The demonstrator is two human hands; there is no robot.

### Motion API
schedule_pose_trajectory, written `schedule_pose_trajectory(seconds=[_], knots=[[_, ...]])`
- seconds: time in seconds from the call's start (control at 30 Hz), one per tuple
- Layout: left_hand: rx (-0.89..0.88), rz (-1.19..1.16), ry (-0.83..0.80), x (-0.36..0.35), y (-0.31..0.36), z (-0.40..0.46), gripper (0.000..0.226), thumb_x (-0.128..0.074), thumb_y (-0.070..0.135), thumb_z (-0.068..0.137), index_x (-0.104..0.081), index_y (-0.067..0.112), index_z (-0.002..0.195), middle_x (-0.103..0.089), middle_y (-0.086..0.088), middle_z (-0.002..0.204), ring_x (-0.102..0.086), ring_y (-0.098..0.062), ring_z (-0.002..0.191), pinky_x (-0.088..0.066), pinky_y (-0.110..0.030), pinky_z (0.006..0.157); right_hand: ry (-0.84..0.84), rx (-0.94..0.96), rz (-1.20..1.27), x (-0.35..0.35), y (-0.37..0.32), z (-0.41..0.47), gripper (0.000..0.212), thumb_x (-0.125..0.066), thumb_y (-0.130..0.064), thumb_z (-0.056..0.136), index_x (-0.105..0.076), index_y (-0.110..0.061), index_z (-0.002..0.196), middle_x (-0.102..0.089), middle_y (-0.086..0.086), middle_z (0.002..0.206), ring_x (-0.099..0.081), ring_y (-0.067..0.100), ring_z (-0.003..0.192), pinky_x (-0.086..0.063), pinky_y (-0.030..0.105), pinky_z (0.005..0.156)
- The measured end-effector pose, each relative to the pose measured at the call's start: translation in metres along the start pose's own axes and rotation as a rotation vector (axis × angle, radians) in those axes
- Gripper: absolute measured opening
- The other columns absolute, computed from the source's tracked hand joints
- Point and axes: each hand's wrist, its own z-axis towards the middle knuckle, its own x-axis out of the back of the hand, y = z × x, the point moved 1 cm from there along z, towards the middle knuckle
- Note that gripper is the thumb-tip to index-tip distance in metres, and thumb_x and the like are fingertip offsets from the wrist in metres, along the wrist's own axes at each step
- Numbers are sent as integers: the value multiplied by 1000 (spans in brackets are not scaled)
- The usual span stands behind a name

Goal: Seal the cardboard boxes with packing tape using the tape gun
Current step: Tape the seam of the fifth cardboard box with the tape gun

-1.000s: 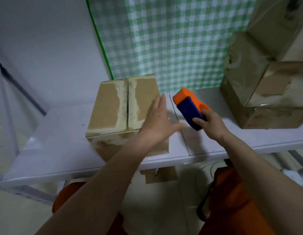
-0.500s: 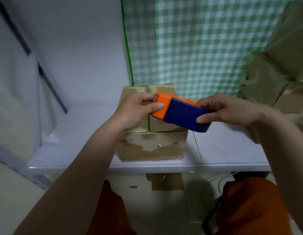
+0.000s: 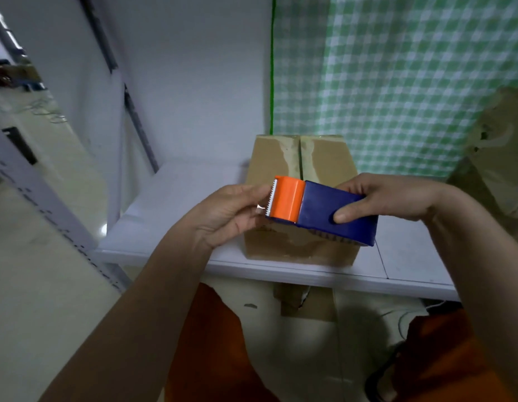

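Note:
A cardboard box (image 3: 321,158) with its top flaps closed stands on the white table (image 3: 176,198), worn tape marks along its middle seam. In front of it, held in the air, is the tape gun (image 3: 324,211), blue at the body and orange at the toothed cutter end. My right hand (image 3: 379,198) grips the blue body, thumb on its near face. My left hand (image 3: 231,213) pinches the clear tape end at the serrated blade on the gun's left end.
More worn cardboard boxes (image 3: 495,158) are stacked at the right edge of the table. A green checked cloth (image 3: 397,76) hangs behind. A flat piece of cardboard (image 3: 307,303) lies on the floor under the table, beside my orange-clad knees.
My right hand lifted the tape gun off the table and brought it in front of the box. My left hand left the box top and took hold at the cutter end.

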Motion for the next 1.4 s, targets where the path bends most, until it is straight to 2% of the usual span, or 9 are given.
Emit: schedule_pose_trajectory(seconds=[0.07, 0.13, 0.3, 0.5, 0.73, 0.87, 1.0, 1.2, 1.4], knots=[[33, -98, 19, 10, -7, 0, 26, -64, 19, 74, -75, 3, 91, -72, -13, 91, -70, -18, 81, -57, -32, 78, 3, 3, -15, -2, -1, 5, 56, -76, -57, 62, -71, -14, 98, -73, 13, 97, -69, 28, 85, -53, 38, 75], [73, -103, 56, 16, -14, -1, 28, -63, 15, 75, -69, 0, 97, -71, -14, 91, -70, -18, 80, -58, -31, 75, -5, -5, -29, -5, -3, 10, 50, -75, -49, 66, -70, -11, 99, -74, 8, 90, -70, 18, 76, -52, 25, 65], [68, 143, 230, 23, -28, 1, 18, -63, 6, 89, -68, -3, 103, -72, -17, 97, -70, -22, 87, -59, -30, 75, -50, -74, -58, -15, -10, 19, 34, -66, -33, 76, -69, -10, 101, -74, -5, 81, -69, 6, 68, -48, 12, 54], [41, 200, 399, 33, -40, 3, 23, -67, 19, 88, -69, -1, 101, -73, -17, 94, -71, -24, 90, -57, -36, 82, -19, -97, -114, -24, -16, 35, 39, -67, -42, 72, -70, -13, 98, -74, 3, 91, -70, 16, 81, -53, 19, 65], [-70, 287, 666, 50, -31, -2, 9, -68, 7, 86, -71, 0, 81, -66, -8, 66, -62, -9, 53, -53, -17, 55, 32, -158, -217, -10, -18, 26, 52, -67, -52, 65, -71, -8, 92, -74, 6, 83, -70, 20, 74, -53, 23, 63], [-160, 464, 804, 41, -37, 7, 15, -70, 19, 86, -73, 11, 74, -69, -1, 65, -65, -10, 59, -57, -22, 67, 115, -179, -275, -10, -24, 31, 67, -65, -63, 54, -71, -7, 90, -74, 8, 80, -70, 22, 73, -54, 34, 72], [-265, 547, 875, 33, -33, 7, 27, -70, 22, 86, -66, 26, 60, -69, 5, 66, -67, -14, 67, -56, -30, 78, 165, -164, -278, -8, -34, 25, 69, -65, -66, 48, -71, -8, 84, -74, 8, 76, -69, 18, 65, -53, 31, 65], [-275, 542, 876, 25, -39, 17, 31, -69, 20, 86, -66, 22, 55, -67, 1, 58, -65, -18, 61, -57, -38, 78, 214, -260, -397, -4, -40, 30, 42, -71, -52, 72, -70, -11, 80, -70, 4, 73, -66, 17, 67, -50, 27, 62], [-310, 638, 908, 21, -46, 24, 26, -65, 20, 90, -69, 14, 65, -68, -8, 65, -63, -22, 63, -47, -22, 62, 252, -302, -465, -8, -36, 43, 44, -69, -50, 78, -69, -8, 90, -69, 7, 84, -66, 21, 79, -53, 34, 74]])
